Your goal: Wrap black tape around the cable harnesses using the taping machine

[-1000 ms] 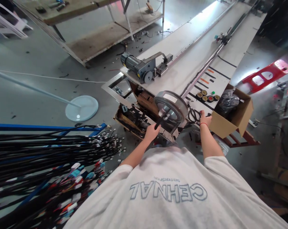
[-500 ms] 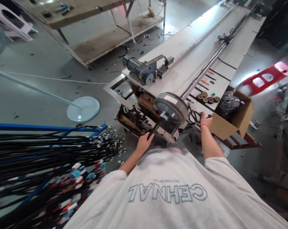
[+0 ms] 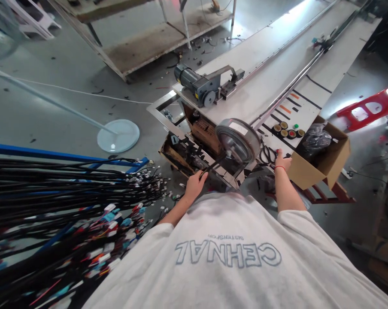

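Observation:
My left hand [image 3: 195, 184] is closed round the end of a dark strip [image 3: 214, 165] that runs up to the hub of a round grey wheel [image 3: 237, 139]. The wheel sits at the near end of a long white table [image 3: 261, 92], in line with a metal rail [image 3: 286, 92]. At the table's near right edge, my right hand [image 3: 282, 161] is closed near a small red thing, too small to make out. Black-handled scissors [image 3: 267, 153] lie just left of it. Several tape rolls [image 3: 284, 132] stand beyond.
A motor [image 3: 197, 86] is mounted at the table's left edge. An open cardboard box [image 3: 337, 150] with plastic bags is on the right, near a red stool [image 3: 371, 107]. Black cable bundles [image 3: 68, 184] hang at the left. A round white base [image 3: 118, 136] stands on the floor.
The view has shifted, so the table sits further right and slightly higher. My left hand still holds the strip, which now looks more slanted and bent. My right hand remains by the scissors.

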Demonstrator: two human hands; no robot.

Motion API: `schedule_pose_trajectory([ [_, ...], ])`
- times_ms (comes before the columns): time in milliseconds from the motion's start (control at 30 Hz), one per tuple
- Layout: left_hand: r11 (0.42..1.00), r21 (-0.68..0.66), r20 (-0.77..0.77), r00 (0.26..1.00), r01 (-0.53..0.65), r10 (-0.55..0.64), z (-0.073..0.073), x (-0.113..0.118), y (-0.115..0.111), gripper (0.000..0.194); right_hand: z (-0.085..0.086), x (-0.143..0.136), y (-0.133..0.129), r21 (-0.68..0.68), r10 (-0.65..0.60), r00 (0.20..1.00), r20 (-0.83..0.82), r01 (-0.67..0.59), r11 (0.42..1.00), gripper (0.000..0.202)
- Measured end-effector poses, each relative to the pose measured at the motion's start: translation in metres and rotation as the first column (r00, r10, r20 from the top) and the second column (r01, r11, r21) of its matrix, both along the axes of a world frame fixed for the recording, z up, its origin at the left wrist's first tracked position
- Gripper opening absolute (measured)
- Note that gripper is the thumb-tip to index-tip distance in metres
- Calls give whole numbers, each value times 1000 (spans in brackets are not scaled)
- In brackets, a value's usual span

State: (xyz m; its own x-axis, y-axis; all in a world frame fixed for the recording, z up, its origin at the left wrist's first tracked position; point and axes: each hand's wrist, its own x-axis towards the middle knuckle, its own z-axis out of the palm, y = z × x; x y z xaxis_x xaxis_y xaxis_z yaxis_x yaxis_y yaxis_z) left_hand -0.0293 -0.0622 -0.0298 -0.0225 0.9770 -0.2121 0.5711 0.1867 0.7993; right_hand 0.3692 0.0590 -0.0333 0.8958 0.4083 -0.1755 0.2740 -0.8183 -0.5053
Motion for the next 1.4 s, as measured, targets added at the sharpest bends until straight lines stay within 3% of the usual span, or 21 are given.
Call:
schedule_pose_trajectory([
  [100, 991, -112, 363, 931, 78, -32, -3, 0, 9, 48, -1, 0, 0, -5, -1, 1000, 3, 1, 1000, 71],
  [167, 962, -211, 597, 802, 176, -16, -3, -4, 12, 50, -2, 1, 1, -9, -3, 1000, 13, 3, 1000, 71],
  [233, 919, -306, 721, 691, 250, 53, -1, -7, 12, 51, -2, 1, 1, -9, 0, 1000, 21, 0, 1000, 70],
  [300, 872, -388, 757, 642, 298, 118, 3, -8, 11, 53, -3, 1, 2, -7, 3, 1000, 23, -3, 1000, 69],
  [367, 839, -436, 750, 647, 326, 138, 8, -4, 10, 52, -3, 1, 2, -8, 4, 1000, 22, -4, 1000, 69],
  [533, 841, -512, 652, 716, 174, 249, 15, 1, 7, 44, -2, 2, 2, -14, -1, 1000, 24, 1, 1000, 70],
  [700, 726, -603, 730, 594, 330, 337, 16, -4, 2, 37, -2, 1, 2, -33, 3, 1000, 31, -2, 999, 69],
  [800, 766, -556, 733, 626, 325, 266, 19, -1, 0, 34, -3, 1, 2, -48, 21, 999, 27, -20, 999, 69],
  [867, 808, -473, 712, 692, 350, 117, 23, 4, 0, 35, -3, 1, 2, -51, 24, 999, 27, -23, 998, 69],
  [967, 866, -337, 580, 806, 369, -118, 35, 9, -1, 32, -3, 0, 2, -39, 13, 1000, 25, -12, 999, 69],
  [1033, 902, -267, 467, 864, 340, -187, 43, 9, -2, 30, -2, -1, 1, -26, 2, 1000, 18, -2, 1000, 70],
  [1200, 922, -226, 401, 893, 315, -207, 57, 4, -5, 30, -2, -1, 0, -4, 14, 1000, 11, -14, 1000, 69],
  [1400, 915, -246, 465, 867, 320, -179, 53, -2, -1, 37, -7, 2, 1, -14, 16, 999, 28, -16, 1000, 66],
])
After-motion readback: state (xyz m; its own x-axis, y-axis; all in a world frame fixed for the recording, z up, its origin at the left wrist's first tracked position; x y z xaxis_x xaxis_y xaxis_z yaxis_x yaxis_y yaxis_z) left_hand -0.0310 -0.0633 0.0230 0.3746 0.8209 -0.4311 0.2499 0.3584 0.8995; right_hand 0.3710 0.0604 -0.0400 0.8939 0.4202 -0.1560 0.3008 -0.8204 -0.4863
